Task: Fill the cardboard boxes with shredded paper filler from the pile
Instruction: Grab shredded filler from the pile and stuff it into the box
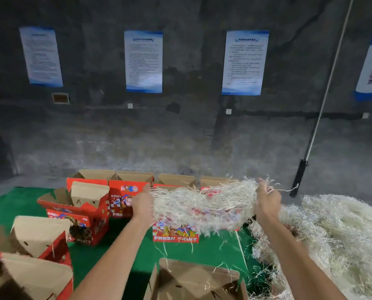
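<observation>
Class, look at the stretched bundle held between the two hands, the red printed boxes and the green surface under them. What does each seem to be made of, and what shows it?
Bundle: thin pale strips, likely shredded paper, matte and crinkled.
Red boxes: cardboard, brown and raw inside the flaps, outside printed, perhaps slightly glossy.
Green surface: flat, even colour; possibly felt or a mat, unclear.

Both forearms are bare to the frame's edge, with no sleeves, gloves or jewellery showing.
</observation>
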{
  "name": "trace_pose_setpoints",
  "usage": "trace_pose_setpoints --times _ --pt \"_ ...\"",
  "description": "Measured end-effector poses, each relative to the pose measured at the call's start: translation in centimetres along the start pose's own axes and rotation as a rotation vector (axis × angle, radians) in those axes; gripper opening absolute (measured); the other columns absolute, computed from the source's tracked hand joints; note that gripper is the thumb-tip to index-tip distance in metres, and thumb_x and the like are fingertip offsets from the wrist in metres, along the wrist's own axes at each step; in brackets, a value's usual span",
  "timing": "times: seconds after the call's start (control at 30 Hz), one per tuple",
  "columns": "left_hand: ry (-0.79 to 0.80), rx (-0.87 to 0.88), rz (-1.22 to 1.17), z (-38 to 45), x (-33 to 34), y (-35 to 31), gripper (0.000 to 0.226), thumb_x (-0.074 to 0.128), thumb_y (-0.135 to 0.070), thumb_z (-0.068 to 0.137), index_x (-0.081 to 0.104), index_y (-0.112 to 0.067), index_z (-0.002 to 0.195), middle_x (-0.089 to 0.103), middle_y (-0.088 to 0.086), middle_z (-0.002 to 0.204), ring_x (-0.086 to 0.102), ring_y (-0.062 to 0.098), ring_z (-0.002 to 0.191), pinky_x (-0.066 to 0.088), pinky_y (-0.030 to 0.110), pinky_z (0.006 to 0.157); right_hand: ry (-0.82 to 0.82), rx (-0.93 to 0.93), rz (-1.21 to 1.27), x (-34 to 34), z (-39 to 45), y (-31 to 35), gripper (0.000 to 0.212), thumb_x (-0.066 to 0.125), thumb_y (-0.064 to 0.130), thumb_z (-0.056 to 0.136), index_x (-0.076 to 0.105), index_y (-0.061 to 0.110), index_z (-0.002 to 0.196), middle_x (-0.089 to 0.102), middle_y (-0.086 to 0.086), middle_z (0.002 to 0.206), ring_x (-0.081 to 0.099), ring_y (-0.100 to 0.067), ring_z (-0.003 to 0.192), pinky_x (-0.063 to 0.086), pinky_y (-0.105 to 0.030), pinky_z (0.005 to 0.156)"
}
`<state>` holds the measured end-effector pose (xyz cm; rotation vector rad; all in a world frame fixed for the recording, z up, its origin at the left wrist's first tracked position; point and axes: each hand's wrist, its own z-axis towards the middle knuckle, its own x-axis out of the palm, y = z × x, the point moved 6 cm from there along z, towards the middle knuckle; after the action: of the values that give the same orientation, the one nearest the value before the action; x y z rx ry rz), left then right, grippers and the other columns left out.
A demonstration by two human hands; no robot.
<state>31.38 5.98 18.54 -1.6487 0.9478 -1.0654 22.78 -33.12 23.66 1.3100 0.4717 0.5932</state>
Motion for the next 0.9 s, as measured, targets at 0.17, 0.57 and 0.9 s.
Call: trace_pose_setpoints --times 0.17,0.57,0.9 --pt "0.277 0.058 0.396 -2.3 3.1 0.3 0.089 0.036 -0.079 0.085 0.046 -0.012 0.142 0.065 0.01 0.118 0.067 0.02 0.1 0.054 0.039 0.089 0.341 -0.256 -0.024 4.1 -2.1 4.8 0.035 0.052 0.051 0.098 0.032 0.024 0.099 0.033 0.008 0.045 0.027 -0.007 0.039 0.026 -0.023 0.041" --pt "0.397 0.233 0.877 -5.8 7.5 -11.0 0.085 0.023 -0.083 0.084 0.066 -0.014 0.11 0.077 0.005 0.083 0.075 0.027 0.077 0.056 0.034 0.066 0.737 -0.618 -0.028 9.7 -6.7 20.8 0.067 0.054 0.071 0.089 0.023 0.024 0.054 0.022 0.005 0.05 0.02 -0.014 0.044 0.02 -0.025 0.044" --pt "0.647 0.063 -0.021 -10.1 14.5 -10.8 0.043 0.062 -0.043 0.093 0.07 -0.004 0.108 0.07 0.019 0.103 0.067 0.032 0.092 0.053 0.046 0.089 0.524 -0.574 0.153 11.7 -8.0 19.1 0.051 0.06 0.047 0.096 0.048 0.003 0.074 0.045 0.003 0.064 0.04 -0.009 0.06 0.037 -0.028 0.06"
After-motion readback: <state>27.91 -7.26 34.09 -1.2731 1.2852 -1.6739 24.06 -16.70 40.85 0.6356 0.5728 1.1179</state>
